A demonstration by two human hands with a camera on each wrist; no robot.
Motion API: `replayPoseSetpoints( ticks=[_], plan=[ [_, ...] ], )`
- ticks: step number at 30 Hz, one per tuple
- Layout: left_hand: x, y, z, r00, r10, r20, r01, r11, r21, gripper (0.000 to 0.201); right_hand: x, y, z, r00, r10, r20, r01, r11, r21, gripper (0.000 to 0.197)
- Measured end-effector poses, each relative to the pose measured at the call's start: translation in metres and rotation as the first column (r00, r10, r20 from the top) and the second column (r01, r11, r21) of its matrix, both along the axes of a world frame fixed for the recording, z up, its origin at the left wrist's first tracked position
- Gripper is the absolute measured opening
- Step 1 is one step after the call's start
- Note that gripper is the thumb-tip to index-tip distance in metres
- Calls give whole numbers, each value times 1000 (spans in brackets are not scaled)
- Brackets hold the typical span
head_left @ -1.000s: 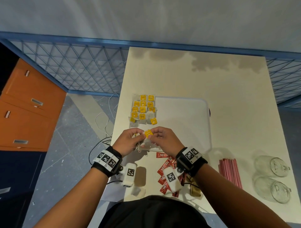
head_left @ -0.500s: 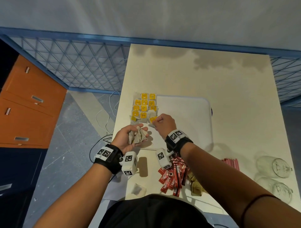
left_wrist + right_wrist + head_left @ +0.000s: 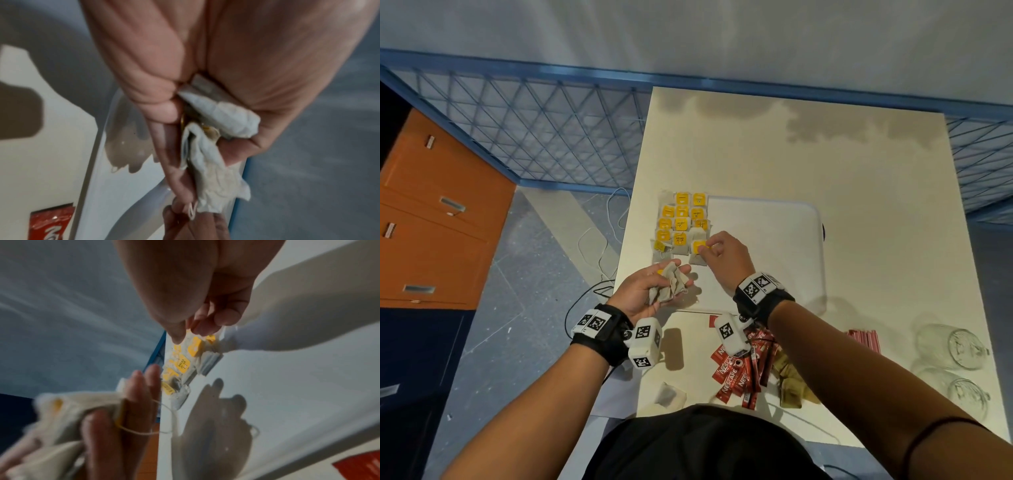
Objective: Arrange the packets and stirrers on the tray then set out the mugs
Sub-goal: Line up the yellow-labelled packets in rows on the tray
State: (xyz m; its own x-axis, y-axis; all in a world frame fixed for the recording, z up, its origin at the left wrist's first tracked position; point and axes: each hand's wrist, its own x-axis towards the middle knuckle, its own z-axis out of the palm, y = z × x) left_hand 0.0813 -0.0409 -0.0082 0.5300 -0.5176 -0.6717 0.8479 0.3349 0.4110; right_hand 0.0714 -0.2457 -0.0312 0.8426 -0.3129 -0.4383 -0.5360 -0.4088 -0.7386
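Head view: left hand (image 3: 650, 291) grips teabags (image 3: 669, 286) (crumpled).

Bare tray (image 3: 763, 246) right of tea bags (image 3: 681, 222); sachets (image 3: 739, 370) nearer.

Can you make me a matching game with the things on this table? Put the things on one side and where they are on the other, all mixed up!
Things:
1. bunch of tea bags
2. red coffee sticks
3. glass mugs
4. tea bag with a yellow tag

Places:
A. lying on their sides at the table's right edge
B. held in the left hand
C. piled on the table, near the person
D. pinched by the right hand on the tray

Pairs: 1-B, 2-C, 3-A, 4-D
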Motion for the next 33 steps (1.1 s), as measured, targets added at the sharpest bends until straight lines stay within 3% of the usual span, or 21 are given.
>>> replayPoseSetpoints(
  ticks=[3, 8, 12, 16, 20, 23, 28, 33],
  plan=[
    [-2, -1, 1, 999, -22, 35, 22, 1000, 20, 44, -9, 1, 11, 992, 99, 82, -102, 994, 39, 9],
    [-2, -1, 7, 983, -170, 63, 167, 985, 51, 44, -25, 5, 23, 957, 237, 165, -265, 949, 172, 10],
    [-5, -2, 9, 958, -263, 113, 257, 964, 72, 48, -28, 5, 29, 890, 403, 215, -425, 902, 72, 22],
    [-7, -5, 10, 955, -276, 109, 271, 961, 51, 54, -30, 7, 32, 830, 514, 218, -525, 851, -9, 20],
    [-7, -4, 15, 962, -257, 93, 258, 966, -4, 55, -32, 9, 36, 855, 453, 252, -468, 884, -1, 18],
    [-8, -1, 17, 973, -226, 53, 229, 972, -59, 57, -33, 11, 43, 887, 381, 262, -416, 905, 93, 17],
    [-9, 4, 18, 975, -224, 16, 224, 974, -20, 59, -36, 9, 63, 917, 274, 292, -337, 921, 194, 18],
    [-8, 4, 18, 1000, -4, -17, 5, 1000, 26, 54, -42, 6, 72, 942, 182, 281, -269, 910, 314, 16]
  ],
)
